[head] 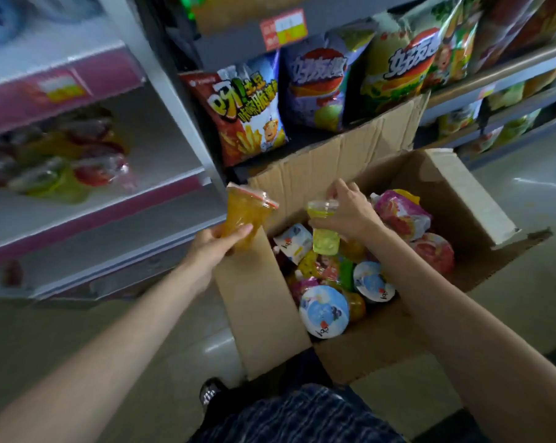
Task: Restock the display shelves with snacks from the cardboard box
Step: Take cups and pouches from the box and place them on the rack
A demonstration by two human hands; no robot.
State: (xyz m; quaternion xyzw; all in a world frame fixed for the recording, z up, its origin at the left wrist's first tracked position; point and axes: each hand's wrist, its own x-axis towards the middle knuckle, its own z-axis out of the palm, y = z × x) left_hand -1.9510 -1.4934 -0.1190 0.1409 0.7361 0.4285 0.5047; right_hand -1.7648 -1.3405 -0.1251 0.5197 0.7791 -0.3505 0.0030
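An open cardboard box [468,199] stands on the floor, holding several jelly cups and snack pouches. My left hand [215,247] grips an orange jelly cup [246,215] by its base, tilted, just left of the box's near flap. My right hand [347,212] pinches a yellow-green jelly cup [324,231] at its lid, above the box's contents. The white and pink display shelves [110,193] are at the left, with several jelly cups [65,164] lying on the middle shelf.
Chip bags [251,116] stand on a grey shelf behind the box, with more bags [395,65] to the right. A price tag [283,28] hangs above them. Grey floor lies around the box; my shoe [209,394] and checked shorts [302,417] are below.
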